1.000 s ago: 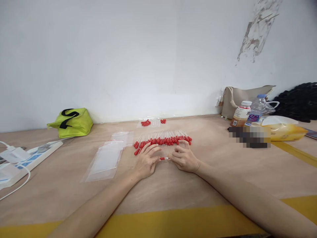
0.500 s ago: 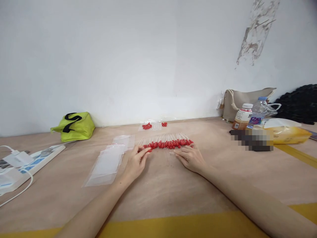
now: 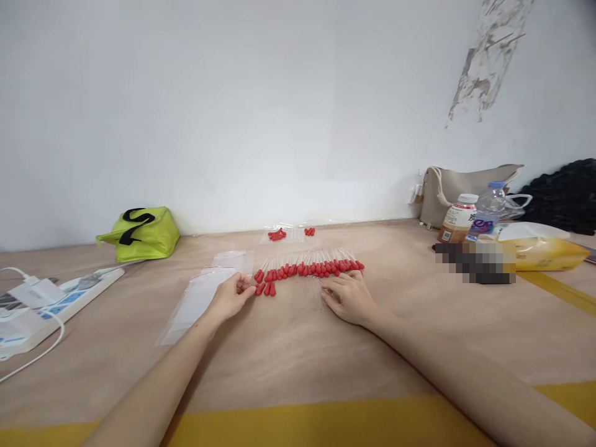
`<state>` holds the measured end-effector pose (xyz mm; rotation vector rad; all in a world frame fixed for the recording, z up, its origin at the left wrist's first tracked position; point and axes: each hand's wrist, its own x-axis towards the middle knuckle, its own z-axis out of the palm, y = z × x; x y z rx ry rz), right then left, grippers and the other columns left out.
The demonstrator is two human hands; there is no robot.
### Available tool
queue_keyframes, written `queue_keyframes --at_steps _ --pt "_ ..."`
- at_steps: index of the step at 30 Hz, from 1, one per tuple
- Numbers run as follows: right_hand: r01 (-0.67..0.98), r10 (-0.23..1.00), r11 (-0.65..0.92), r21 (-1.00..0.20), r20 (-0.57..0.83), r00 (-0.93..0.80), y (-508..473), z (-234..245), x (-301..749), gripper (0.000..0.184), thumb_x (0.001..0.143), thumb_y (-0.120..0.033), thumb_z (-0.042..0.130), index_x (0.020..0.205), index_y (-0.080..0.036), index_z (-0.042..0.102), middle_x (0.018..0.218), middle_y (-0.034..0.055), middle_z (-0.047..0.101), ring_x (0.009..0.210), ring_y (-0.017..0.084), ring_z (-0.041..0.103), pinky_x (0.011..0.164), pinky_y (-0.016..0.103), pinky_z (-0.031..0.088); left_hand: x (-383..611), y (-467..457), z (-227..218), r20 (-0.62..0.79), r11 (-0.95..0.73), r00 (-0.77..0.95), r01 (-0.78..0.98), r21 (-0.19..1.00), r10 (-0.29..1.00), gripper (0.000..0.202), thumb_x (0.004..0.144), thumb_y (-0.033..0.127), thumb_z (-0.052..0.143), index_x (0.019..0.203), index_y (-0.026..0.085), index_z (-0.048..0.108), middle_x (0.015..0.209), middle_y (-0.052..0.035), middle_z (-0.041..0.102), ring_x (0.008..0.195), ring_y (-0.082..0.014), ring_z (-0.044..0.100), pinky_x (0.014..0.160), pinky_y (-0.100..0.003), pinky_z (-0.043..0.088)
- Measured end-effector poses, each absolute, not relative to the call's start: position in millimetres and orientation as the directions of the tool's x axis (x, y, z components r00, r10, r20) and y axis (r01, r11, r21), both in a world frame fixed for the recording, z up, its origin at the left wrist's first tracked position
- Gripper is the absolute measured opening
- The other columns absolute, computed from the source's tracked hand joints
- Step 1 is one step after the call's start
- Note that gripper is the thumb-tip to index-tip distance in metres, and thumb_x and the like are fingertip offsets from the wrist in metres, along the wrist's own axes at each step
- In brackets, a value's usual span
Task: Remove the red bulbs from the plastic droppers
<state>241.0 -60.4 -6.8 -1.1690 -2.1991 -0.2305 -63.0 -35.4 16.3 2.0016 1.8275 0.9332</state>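
Note:
A row of thin pale sticks with red bulb-like tips (image 3: 321,269) lies across the middle of the table, tips towards me. Three more red tips (image 3: 266,289) sit nearer to me at its left end. Beside them is my left hand (image 3: 230,296), fingers loosely curved and the thumb close to the leftmost tip; nothing shows in its grasp. My right hand (image 3: 349,298) rests at the row's right part, fingers stretched out over the table and touching the red tips. Thin clear strips (image 3: 314,287) lie just left of its fingertips.
Clear plastic bags (image 3: 200,301) lie left of my left hand. Small red pieces (image 3: 277,234) sit on clear plastic by the wall. A power strip (image 3: 69,301) and a lime-green bag (image 3: 146,234) are left. Bottles (image 3: 459,218) and a yellow tissue pack (image 3: 544,251) stand right.
My left hand has drawn back to the left from the row, and its fingers have loosened. Red tips it covered now show. My right hand has hardly moved.

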Motion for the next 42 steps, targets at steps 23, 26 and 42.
queue_keyframes --at_steps 23,26,42 --pt "0.675 0.749 0.650 -0.350 0.448 -0.488 -68 2 247 0.055 0.068 -0.053 0.059 0.113 -0.023 0.051 0.077 0.0004 0.060 0.081 0.018 0.051 0.077 0.033 0.028 -57 -38 15 0.239 -0.154 0.003 0.772 0.616 0.971 0.030 0.072 0.047 0.052 0.082 0.020 0.061 0.076 -0.0020 0.066 0.072 -0.0185 0.060 0.067 -0.028 0.043" --pt "0.651 0.753 0.653 -0.388 0.429 -0.499 -68 1 247 0.055 0.067 -0.052 0.061 0.113 -0.024 0.051 0.079 0.0004 0.060 0.084 0.018 0.051 0.078 0.034 0.029 -44 -48 23 0.405 -0.231 0.041 0.871 0.433 0.913 0.024 0.076 0.041 0.049 0.076 0.020 0.059 0.078 -0.0029 0.063 0.075 -0.0193 0.057 0.070 -0.030 0.041" --pt "0.613 0.731 0.678 -0.405 0.460 -0.503 -64 -2 249 0.052 0.069 -0.050 0.060 0.113 -0.023 0.051 0.085 0.0035 0.062 0.088 0.020 0.053 0.082 0.037 0.030 31 -47 10 0.352 -0.613 0.536 0.775 0.156 0.767 0.014 0.086 0.024 0.037 0.083 0.020 0.050 0.079 -0.0039 0.054 0.081 -0.0193 0.051 0.069 -0.031 0.039"
